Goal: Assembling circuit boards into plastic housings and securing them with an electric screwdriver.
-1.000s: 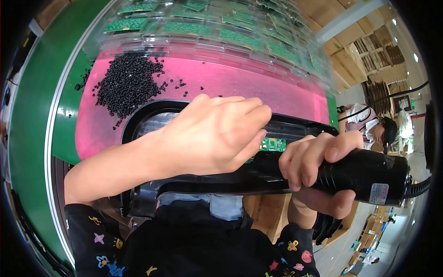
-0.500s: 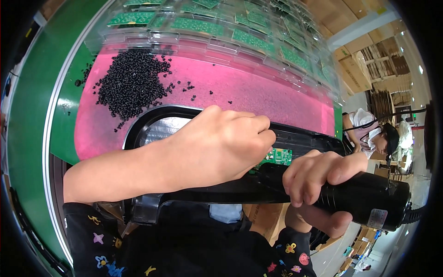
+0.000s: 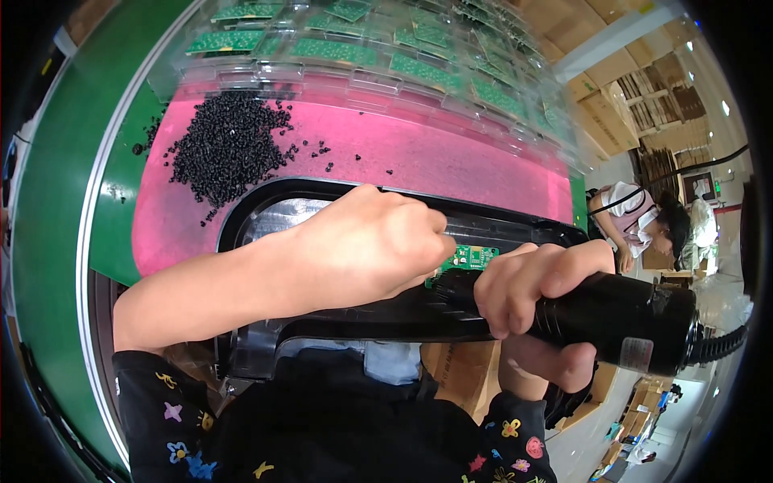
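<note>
A black electric screwdriver [image 3: 620, 310] with a ribbed cable end lies across my right hand [image 3: 527, 290], fingers wrapped round its front. Its nose points left, toward my left hand [image 3: 386, 245]. That hand is closed, knuckles up, over a long black plastic housing [image 3: 499, 212]; whatever its fingers pinch is hidden, as is the screwdriver's tip. Inside the housing, a green circuit board [image 3: 475, 256] shows between my two hands. Beyond the housing's left end, a heap of small black screws [image 3: 229, 149] sits on a pink mat [image 3: 467, 173], with a few strays to its right.
Clear plastic trays [image 3: 338, 76] holding several green boards are stacked along the far side of the mat. A green bench surface [image 3: 48, 266] with a pale edge strip runs at left. At right are another person [image 3: 632, 217] and cardboard boxes [image 3: 608, 121].
My right hand and the screwdriver have shifted left and slightly farther away. My left hand has also drifted a little left, still closed. The whole view has moved slightly.
</note>
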`<state>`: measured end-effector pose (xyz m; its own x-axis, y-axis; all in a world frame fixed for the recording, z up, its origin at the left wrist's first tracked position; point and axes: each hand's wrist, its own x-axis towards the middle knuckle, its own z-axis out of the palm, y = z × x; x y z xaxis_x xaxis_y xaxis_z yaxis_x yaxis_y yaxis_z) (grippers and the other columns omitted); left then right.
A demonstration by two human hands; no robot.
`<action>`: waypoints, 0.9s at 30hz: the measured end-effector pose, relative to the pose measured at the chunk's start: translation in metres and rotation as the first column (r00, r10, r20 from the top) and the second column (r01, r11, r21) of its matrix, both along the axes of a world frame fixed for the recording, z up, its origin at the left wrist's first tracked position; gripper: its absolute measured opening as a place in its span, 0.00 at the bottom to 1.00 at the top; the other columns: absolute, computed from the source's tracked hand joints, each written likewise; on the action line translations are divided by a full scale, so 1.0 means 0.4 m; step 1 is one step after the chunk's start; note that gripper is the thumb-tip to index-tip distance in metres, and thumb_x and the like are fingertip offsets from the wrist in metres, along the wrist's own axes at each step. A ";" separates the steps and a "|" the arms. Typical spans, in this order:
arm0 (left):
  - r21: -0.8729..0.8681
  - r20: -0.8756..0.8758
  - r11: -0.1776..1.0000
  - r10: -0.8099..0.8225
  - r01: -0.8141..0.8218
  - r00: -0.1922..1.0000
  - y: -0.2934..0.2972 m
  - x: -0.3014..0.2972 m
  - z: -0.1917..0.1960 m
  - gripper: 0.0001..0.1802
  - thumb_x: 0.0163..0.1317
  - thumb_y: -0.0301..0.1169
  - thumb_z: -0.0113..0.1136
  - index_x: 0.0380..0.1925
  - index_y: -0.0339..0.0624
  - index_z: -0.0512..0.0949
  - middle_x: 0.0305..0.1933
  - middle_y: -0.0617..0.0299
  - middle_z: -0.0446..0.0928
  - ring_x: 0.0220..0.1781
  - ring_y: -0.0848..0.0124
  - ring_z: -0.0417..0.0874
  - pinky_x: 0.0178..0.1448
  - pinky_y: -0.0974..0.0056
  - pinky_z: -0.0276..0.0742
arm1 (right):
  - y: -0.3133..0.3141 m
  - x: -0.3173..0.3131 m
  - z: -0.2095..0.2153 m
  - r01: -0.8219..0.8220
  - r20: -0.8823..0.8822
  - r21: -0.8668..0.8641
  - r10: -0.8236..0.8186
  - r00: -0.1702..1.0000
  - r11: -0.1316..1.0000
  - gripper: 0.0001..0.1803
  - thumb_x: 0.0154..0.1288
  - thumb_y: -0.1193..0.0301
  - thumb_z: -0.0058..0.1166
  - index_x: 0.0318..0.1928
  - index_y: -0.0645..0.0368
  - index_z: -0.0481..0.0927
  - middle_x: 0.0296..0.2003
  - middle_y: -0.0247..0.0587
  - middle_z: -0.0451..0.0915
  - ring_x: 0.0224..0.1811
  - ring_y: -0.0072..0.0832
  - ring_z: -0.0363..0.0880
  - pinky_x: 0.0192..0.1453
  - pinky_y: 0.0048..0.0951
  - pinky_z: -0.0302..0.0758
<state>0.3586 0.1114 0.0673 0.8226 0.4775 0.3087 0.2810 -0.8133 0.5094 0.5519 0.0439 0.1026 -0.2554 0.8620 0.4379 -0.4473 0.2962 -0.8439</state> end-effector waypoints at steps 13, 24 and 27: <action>0.041 0.108 0.989 -0.147 0.143 0.983 0.004 0.024 0.010 0.08 0.58 0.30 0.66 0.35 0.39 0.79 0.34 0.61 0.79 0.37 0.61 0.83 0.31 0.59 0.80 | 0.007 0.020 0.049 0.340 -0.329 0.345 -0.226 0.917 0.875 0.26 0.61 0.54 0.63 0.42 0.58 0.65 0.19 0.29 0.71 0.12 0.15 0.69 0.16 0.19 0.71; -0.123 -0.093 0.991 -0.072 0.061 0.993 -0.007 0.038 0.030 0.26 0.53 0.34 0.70 0.51 0.41 0.75 0.55 0.58 0.76 0.55 0.58 0.79 0.48 0.58 0.83 | -0.011 0.140 0.023 0.328 0.056 0.277 -0.356 0.933 0.903 0.29 0.62 0.48 0.58 0.44 0.59 0.63 0.21 0.32 0.69 0.12 0.21 0.66 0.19 0.26 0.68; -0.039 -0.168 0.995 -0.097 0.092 0.981 0.003 0.034 0.005 0.24 0.52 0.32 0.70 0.50 0.40 0.76 0.53 0.58 0.76 0.55 0.58 0.78 0.50 0.58 0.82 | -0.014 0.172 -0.004 0.371 0.084 0.135 -0.384 0.920 0.919 0.28 0.63 0.48 0.55 0.44 0.59 0.62 0.21 0.34 0.68 0.12 0.21 0.65 0.20 0.26 0.67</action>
<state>0.3723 0.1125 0.0692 0.9037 0.4022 0.1470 0.2882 -0.8251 0.4859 0.6207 0.0382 0.1012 0.0286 0.8491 0.5275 -0.1928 0.5225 -0.8306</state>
